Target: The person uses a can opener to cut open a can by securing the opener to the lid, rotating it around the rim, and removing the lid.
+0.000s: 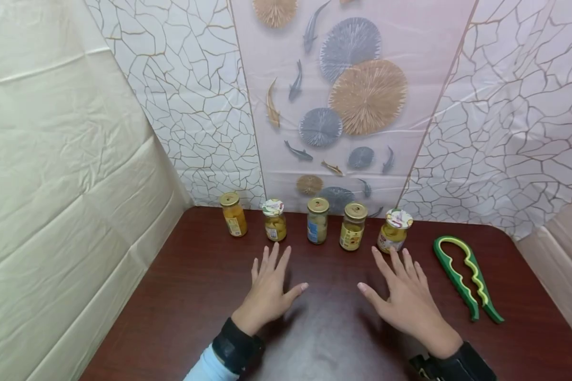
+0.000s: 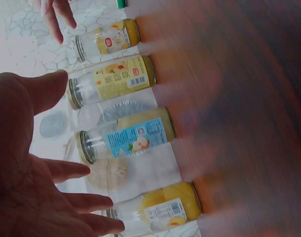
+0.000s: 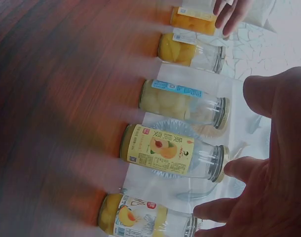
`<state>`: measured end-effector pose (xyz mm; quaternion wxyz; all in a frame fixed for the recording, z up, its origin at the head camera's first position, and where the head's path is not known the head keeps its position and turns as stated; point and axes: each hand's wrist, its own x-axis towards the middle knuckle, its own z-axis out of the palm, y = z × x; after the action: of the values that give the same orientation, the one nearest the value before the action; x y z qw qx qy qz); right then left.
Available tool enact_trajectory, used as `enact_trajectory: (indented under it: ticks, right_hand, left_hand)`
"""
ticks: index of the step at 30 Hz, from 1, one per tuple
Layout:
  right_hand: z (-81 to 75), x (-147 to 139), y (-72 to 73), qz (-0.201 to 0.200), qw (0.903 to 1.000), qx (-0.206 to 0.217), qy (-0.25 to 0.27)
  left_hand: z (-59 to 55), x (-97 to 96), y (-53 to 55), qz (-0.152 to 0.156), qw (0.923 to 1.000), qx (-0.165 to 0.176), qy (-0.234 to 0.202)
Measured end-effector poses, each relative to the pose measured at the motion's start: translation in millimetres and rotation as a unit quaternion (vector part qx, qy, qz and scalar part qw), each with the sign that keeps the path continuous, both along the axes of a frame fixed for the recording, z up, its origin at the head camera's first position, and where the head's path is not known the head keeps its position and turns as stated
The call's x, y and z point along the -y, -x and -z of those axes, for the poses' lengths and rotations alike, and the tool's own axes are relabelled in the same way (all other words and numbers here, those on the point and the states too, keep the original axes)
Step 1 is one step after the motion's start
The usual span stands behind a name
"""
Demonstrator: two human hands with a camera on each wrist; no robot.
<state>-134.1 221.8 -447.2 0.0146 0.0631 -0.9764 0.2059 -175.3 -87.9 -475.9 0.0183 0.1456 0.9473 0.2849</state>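
Note:
My left hand [image 1: 268, 291] hovers palm down over the table with fingers spread and holds nothing. Nearest to its fingertips is a glass fruit jar with a white patterned lid [image 1: 275, 221]. My right hand [image 1: 407, 299], also spread and empty, has its fingertips just in front of another white-lidded jar [image 1: 393, 232] in the head view. Between these two stand a blue-labelled jar [image 1: 318, 221] of pale fruit and a yellow-labelled jar [image 1: 352, 227], both gold-lidded. A gold-lidded jar of orange fruit [image 1: 233, 215] is at the far left of the row. All are upright with lids on.
A green jar opener [image 1: 469, 278] with wavy yellow-green inner grips lies on the dark red-brown table [image 1: 171, 296], right of my right hand. Patterned cloth [image 1: 209, 106] hangs behind the jars, and cream fabric [image 1: 66, 185] rises along the left side.

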Motion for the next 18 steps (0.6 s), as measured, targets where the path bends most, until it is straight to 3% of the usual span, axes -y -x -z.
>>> enact_trajectory:
  ticks: [3, 7, 13, 18]
  right_hand:
    - [-0.7, -1.0, -0.4, -0.001, 1.0000, 0.001, 0.001]
    - [-1.2, -4.1, -1.3, -0.001, 1.0000, 0.002, 0.002]
    - [1.3, -14.6, -3.1, 0.003, 0.9999, 0.012, -0.001]
    - [4.5, -23.9, -5.9, 0.007, 0.9998, 0.016, -0.010]
  left_hand:
    - [-3.3, 3.5, 2.4, -0.037, 0.9992, -0.012, -0.006]
    - [-9.3, 11.2, 8.5, -0.113, 0.9926, -0.023, -0.039]
    - [-13.2, 34.6, 34.5, -0.211, 0.9696, -0.025, -0.121]
    - [-8.0, 56.3, 57.3, -0.265, 0.9445, 0.024, -0.194]
